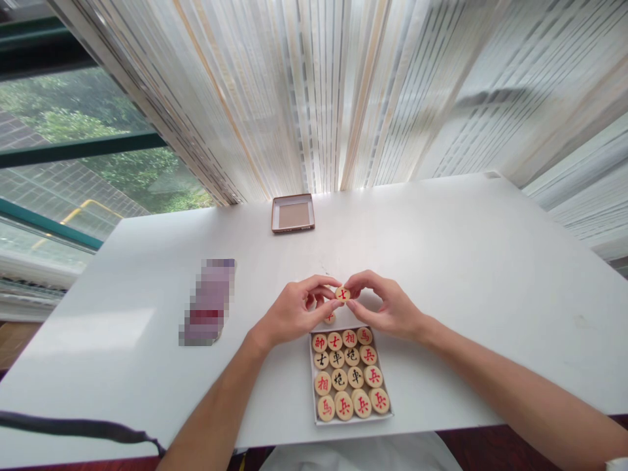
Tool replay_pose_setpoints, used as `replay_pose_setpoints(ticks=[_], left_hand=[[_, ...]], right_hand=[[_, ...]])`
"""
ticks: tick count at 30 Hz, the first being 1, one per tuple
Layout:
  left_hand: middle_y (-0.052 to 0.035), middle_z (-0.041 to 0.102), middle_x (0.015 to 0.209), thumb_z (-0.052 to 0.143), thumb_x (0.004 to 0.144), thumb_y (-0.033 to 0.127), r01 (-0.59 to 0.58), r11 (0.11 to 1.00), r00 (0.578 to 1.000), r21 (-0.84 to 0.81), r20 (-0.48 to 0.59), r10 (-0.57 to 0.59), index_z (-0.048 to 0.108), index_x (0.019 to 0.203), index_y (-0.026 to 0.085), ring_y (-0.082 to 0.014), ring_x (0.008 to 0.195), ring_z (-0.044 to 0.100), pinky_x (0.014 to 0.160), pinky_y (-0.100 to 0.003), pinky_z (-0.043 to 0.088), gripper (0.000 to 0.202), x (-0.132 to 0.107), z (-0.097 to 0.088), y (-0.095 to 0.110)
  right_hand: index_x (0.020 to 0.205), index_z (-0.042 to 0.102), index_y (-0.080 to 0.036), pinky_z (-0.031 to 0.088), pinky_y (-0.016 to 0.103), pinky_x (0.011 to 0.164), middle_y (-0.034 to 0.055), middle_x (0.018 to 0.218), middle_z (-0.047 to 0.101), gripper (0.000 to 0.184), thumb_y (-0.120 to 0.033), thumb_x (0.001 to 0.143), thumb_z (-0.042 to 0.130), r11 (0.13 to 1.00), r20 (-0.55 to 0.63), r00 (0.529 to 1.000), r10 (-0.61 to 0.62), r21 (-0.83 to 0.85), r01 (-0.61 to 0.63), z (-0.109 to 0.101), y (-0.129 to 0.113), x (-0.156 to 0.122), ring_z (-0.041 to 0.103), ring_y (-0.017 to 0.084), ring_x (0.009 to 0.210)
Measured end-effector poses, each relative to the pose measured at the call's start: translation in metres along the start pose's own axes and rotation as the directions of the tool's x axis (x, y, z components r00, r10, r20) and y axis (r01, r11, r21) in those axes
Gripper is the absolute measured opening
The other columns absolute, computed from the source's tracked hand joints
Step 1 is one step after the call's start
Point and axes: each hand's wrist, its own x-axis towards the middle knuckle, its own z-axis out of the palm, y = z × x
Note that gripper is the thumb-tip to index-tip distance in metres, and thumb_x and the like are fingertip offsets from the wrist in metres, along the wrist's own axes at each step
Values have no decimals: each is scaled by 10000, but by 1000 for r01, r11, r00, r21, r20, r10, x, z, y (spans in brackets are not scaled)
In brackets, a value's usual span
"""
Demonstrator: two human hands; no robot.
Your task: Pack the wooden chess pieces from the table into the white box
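Observation:
A round wooden chess piece (342,294) with a red character is pinched between my left hand (294,312) and my right hand (383,306), both closed on it just above the white table (466,275). Another piece (330,318) peeks out under my left fingers. Directly below my hands lies a shallow white box (314,411) filled with several round pieces bearing red or black characters.
A brown box lid (293,214) lies open-side up at the table's far edge, near the striped curtain (343,98). A blurred purple object (209,301) rests on the table to the left. A dark strap (78,428) crosses the near left corner.

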Motion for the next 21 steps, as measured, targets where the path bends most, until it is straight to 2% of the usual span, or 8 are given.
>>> replay_pose_setpoints(ticks=[9, 21], left_hand=[[-20, 787, 846, 723, 916, 338, -12, 1000, 1000, -7, -11, 12, 637, 1174, 204, -110, 614, 597, 573, -255, 430, 303, 0, 0, -1], [-36, 750, 986, 730, 900, 347, -15, 1000, 999, 16, -32, 15, 680, 1134, 221, -100, 647, 575, 590, -247, 450, 270, 0, 0, -3]], right_hand=[[1075, 630, -206, 589, 311, 765, 38, 931, 717, 192, -168, 893, 674, 1000, 9, 1000, 14, 4, -14, 0, 1, -1, 669, 156, 813], [1060, 628, -213, 590, 324, 763, 34, 925, 721, 164, -202, 904, 675, 1000, 19, 999, 27, -5, -27, 0, 0, -2, 667, 159, 812]])
